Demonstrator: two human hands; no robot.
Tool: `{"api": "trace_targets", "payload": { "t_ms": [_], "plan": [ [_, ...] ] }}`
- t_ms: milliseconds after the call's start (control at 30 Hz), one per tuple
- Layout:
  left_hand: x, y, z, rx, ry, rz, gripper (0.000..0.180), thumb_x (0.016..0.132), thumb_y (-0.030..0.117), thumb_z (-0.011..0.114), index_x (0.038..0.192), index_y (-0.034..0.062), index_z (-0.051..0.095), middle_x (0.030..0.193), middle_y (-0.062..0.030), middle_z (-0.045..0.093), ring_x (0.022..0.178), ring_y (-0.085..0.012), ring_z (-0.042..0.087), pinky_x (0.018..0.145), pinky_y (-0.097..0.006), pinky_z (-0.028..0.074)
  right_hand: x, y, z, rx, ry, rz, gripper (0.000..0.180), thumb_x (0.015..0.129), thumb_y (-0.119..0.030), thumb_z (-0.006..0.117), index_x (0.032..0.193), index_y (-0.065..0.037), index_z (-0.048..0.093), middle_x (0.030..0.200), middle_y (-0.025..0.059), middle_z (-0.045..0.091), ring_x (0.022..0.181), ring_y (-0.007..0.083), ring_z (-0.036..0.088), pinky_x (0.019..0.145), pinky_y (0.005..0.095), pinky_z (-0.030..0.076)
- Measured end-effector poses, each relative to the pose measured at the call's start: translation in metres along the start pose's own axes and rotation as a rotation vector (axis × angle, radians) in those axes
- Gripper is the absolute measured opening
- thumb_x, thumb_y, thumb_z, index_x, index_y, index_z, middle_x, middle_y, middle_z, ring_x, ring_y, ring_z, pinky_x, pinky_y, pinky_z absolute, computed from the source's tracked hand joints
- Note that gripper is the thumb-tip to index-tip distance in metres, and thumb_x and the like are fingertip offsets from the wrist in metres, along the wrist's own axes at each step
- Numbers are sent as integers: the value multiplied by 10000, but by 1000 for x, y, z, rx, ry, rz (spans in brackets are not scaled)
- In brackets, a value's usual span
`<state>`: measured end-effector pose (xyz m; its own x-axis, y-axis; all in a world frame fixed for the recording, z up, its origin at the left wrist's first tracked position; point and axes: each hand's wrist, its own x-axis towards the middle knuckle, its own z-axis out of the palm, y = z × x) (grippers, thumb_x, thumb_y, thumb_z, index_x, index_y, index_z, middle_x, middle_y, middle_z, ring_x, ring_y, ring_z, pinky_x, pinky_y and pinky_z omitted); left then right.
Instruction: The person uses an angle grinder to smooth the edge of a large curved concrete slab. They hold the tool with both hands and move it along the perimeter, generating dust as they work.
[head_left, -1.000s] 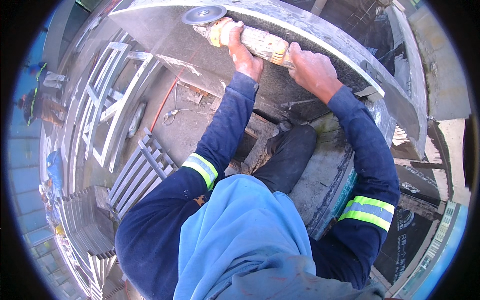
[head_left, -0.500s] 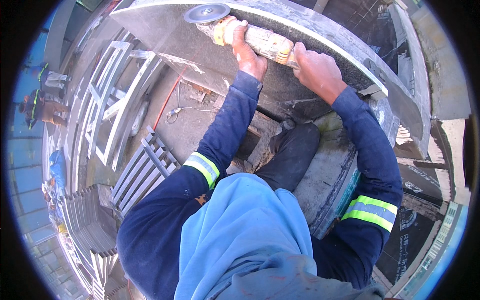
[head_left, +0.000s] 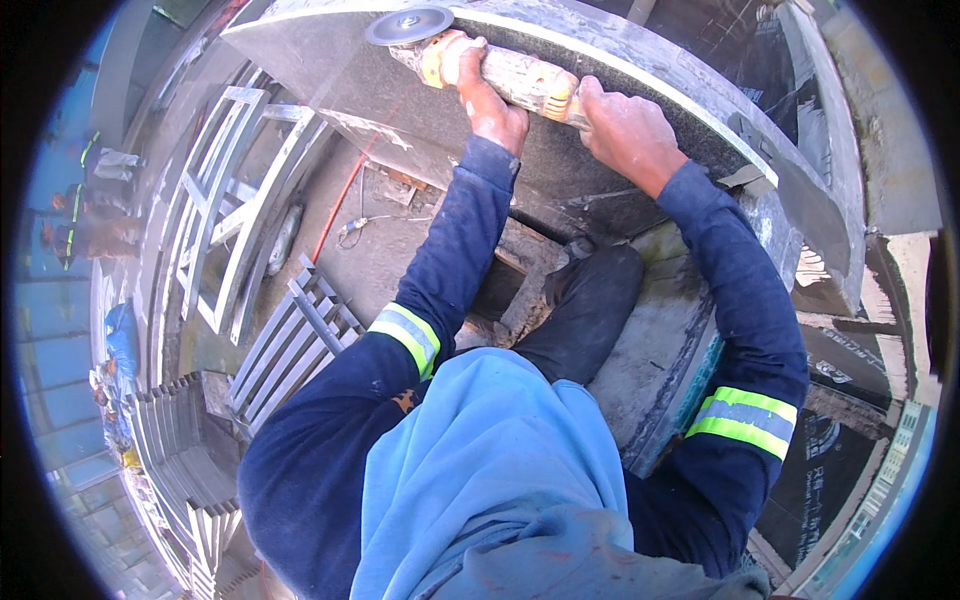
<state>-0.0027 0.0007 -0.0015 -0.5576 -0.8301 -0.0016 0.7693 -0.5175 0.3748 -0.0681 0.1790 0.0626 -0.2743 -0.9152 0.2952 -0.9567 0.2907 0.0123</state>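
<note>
Both my hands hold an angle grinder (head_left: 515, 78), dusty white and orange, at the top of the head view. Around the body just behind its head, my left hand (head_left: 490, 105) is closed. My right hand (head_left: 630, 130) wraps the rear end of the tool. A grey disc (head_left: 409, 24) on the grinder's head lies over the upper edge of a dark grey stone slab (head_left: 365, 85). Whether the disc touches the edge I cannot tell. Beyond that edge runs a pale, dusty top surface (head_left: 660, 85).
To the left stand metal frames (head_left: 228, 205) and stacked grey metal profiles (head_left: 290, 340). A red hose or cable (head_left: 345, 205) crosses the floor beside a cable connector (head_left: 350, 230). Two people (head_left: 90, 225) are at the far left. Dark printed boards (head_left: 820, 480) lie to the right.
The grinder and both hands have shifted very slightly left. My grip on the tool looks the same.
</note>
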Motion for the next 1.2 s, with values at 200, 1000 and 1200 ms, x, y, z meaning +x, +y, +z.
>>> {"api": "trace_targets", "payload": {
  "t_ms": [200, 1000, 1200],
  "plan": [
    [-19, -8, 7, -18, -4, 9, 452, 838, 315, 747, 1174, 96, 537, 992, -97, 603, 881, -304, 676, 826, -533, 618, -19, 4, 0, -17, 39, 12, 367, 845, -127, 714, 1132, -16, 514, 793, 197, 718, 754, 378, 737, 651, 488, 591],
    [-26, -13, 12, 9, -13, 28, 505, 834, 361, 769, 1190, 97, 525, 1014, -85, 579, 957, -291, 637, 883, -525, 594, -24, 11, 2, -24, 85, -11, 331, 831, -51, 692, 1101, -17, 503, 791, 197, 714, 747, 373, 733, 637, 467, 589],
    [-15, -6, 9, 25, -46, 43, 534, 835, 354, 760, 1233, 105, 507, 1092, -95, 568, 982, -300, 631, 885, -526, 592, -12, 8, 6, 16, 115, -27, 328, 836, -59, 687, 1109, -11, 512, 793, 207, 713, 751, 374, 734, 636, 470, 587]
  ]
}}
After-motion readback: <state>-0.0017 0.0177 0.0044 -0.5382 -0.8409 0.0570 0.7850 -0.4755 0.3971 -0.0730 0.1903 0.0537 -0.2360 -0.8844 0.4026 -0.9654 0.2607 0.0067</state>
